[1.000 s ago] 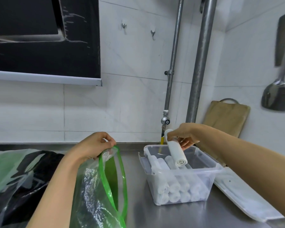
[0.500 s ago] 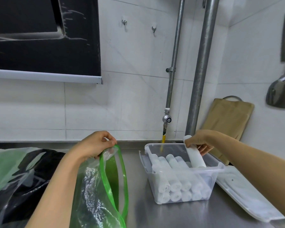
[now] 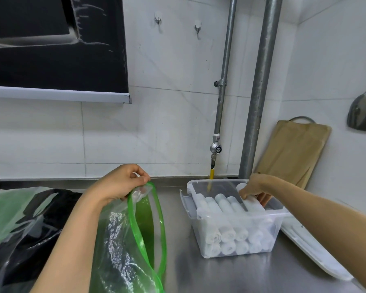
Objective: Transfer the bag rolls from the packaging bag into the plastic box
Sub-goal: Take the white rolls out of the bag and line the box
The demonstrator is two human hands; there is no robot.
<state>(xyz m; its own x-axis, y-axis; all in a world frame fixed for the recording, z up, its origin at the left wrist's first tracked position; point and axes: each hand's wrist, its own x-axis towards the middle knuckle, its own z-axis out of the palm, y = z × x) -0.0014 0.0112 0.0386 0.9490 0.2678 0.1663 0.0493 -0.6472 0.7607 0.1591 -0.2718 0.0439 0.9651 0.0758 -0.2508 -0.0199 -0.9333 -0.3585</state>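
Left hand: our left hand pinches the green rim of the packaging bag between thumb and fingers, and holds the mouth of it up and open above the steel counter.
Right hand: our right hand is inside the plastic box, at its far right side; the fingers are curled around one white bag roll and press it down beside the others.
Bag rolls: they lie side by side in two layers in the box, with the ends toward us; the top layer is almost full up to the right wall.
Packaging bag: it is clear, thin and crumpled. We cannot tell if any roll is left inside, because the film shines and folds.
How the roll handles: we judge it light and a little soft, a tight winding of thin film. It is smooth, so it can slip, and the loose outer end may unwind. It is better to grasp it around the middle, with the fingers across the whole width, not at the tip.
How the bag handles: it is limp and keeps no shape; we judge that the stiffer green rim is the good place to hold it.
Lid: a white lid lies flat on the counter, just at the right of the box.
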